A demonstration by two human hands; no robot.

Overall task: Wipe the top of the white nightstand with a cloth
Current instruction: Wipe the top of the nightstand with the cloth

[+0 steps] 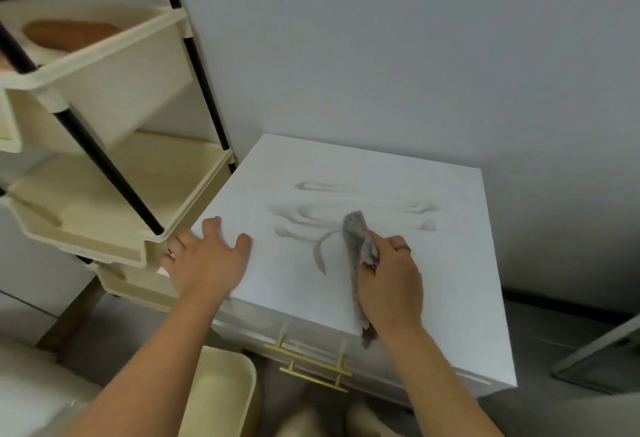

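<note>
The right hand (pixel 389 279) is clenched around a crumpled grey cloth (pixel 356 246), pressing it onto the top of the white nightstand (pixel 450 246); the left hand (pixel 206 263) lies flat, fingers spread, near the top's left edge. No writing is readable anywhere. Beyond the cloth, damp grey streaks (pixel 346 208) cross the smooth matte surface; open room stretches right of the right hand. Below the wrists sits a brass drawer handle (pixel 311 364). Just left of the left hand stands a cream plastic tiered cart (pixel 104 97).
</note>
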